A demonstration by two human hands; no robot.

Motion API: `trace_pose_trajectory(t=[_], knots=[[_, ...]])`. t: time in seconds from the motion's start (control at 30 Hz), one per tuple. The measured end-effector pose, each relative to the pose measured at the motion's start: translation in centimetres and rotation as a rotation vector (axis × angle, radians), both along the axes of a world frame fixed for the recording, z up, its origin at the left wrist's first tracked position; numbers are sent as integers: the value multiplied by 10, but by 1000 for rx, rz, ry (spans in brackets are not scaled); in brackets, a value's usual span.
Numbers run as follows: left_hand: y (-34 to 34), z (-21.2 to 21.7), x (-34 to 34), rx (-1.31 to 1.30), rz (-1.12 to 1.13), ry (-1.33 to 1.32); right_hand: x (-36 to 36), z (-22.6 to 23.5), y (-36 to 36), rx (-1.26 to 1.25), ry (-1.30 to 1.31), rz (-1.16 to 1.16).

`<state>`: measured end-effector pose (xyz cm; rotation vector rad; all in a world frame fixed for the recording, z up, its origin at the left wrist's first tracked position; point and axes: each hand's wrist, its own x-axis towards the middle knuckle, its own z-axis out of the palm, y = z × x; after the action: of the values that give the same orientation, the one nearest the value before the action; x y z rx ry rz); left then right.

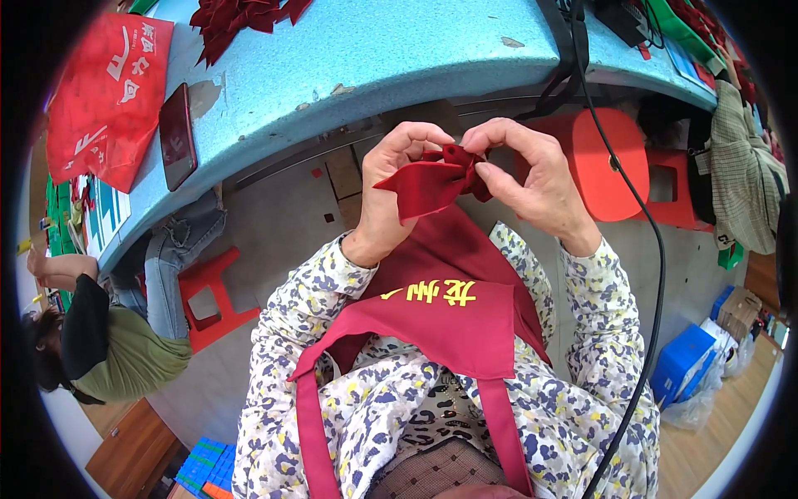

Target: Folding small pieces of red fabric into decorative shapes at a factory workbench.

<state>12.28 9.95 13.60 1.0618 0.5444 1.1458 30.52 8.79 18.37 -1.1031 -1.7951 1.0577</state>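
Between my two hands, in front of the table's near edge, is a dark red velvet bow [430, 187] with a pointed tail hanging toward the lower left. My left hand [389, 183] has its fingers closed round the bow's left side, its thumb and some fingertips hidden behind the fabric. Thumb and forefinger of my right hand [532, 179] pinch the bow near its middle from the right. A small knot or folded loop stands up at the top between my fingertips. On the table beyond lies a pile of similar dark red fabric pieces [237, 21].
The blue table [349, 50] curves across the far side, with a phone [177, 137] and a red bag [108, 91] at its left. A black cable [640, 200] runs down my right side. Red stools [611, 166] stand near. Other people sit left [133, 358] and right [740, 166].
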Motion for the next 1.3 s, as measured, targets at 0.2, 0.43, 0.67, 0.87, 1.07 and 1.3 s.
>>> trace_pose_trajectory(t=[0.2, 0.43, 0.67, 0.87, 1.07, 1.3], knots=[[3, 5, 4, -112, -33, -66, -3, 9, 5, 37, -41, -4], [3, 10, 5, -120, -48, -60, -3, 6, 5, 51, -44, -57], [6, 9, 9, -131, -67, -30, 0, 5, 7, 34, 66, -119], [7, 7, 14, -96, -96, -93, 9, 1, 12, 443, -183, -50], [9, 4, 18, -153, -150, -121, 18, 0, 13, 535, -233, -37], [9, 7, 16, -317, -198, -131, 19, 1, 14, 796, -417, -2]])
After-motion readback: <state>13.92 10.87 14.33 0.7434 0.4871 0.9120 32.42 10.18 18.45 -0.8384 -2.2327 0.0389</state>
